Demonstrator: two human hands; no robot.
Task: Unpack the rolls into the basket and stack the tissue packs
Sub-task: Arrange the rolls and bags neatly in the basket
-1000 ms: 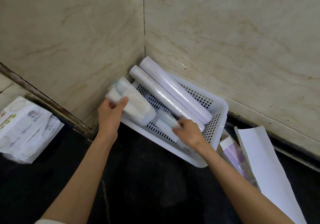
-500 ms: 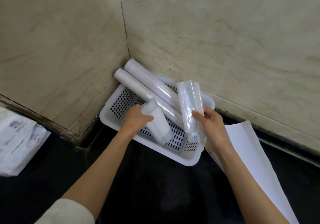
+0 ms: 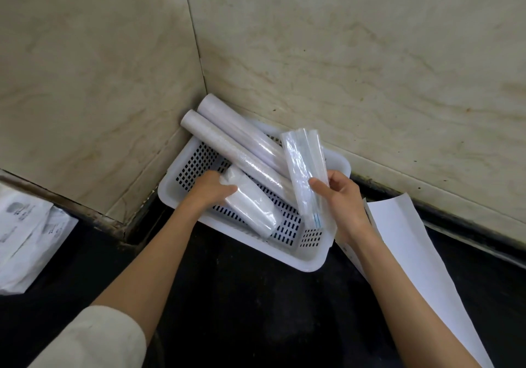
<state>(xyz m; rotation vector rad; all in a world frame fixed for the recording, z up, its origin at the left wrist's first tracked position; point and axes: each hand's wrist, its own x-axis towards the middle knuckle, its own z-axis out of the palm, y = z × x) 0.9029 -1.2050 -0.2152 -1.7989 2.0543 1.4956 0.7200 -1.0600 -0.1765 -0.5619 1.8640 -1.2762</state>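
Head view: basket (image 3: 310, 263) holds two long rolls (image 3: 242, 143); left hand (image 3: 209, 187) grips short roll (image 3: 250, 205), right hand (image 3: 341, 199) grips clear, seemingly empty wrapper (image 3: 306, 174).

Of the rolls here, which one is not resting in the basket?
The clear-wrapped roll in the right hand, held tilted above the basket. The two long rolls and the short roll under the left hand lie inside.

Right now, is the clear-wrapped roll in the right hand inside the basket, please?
Not yet: the right hand holds the clear-wrapped roll above the basket.
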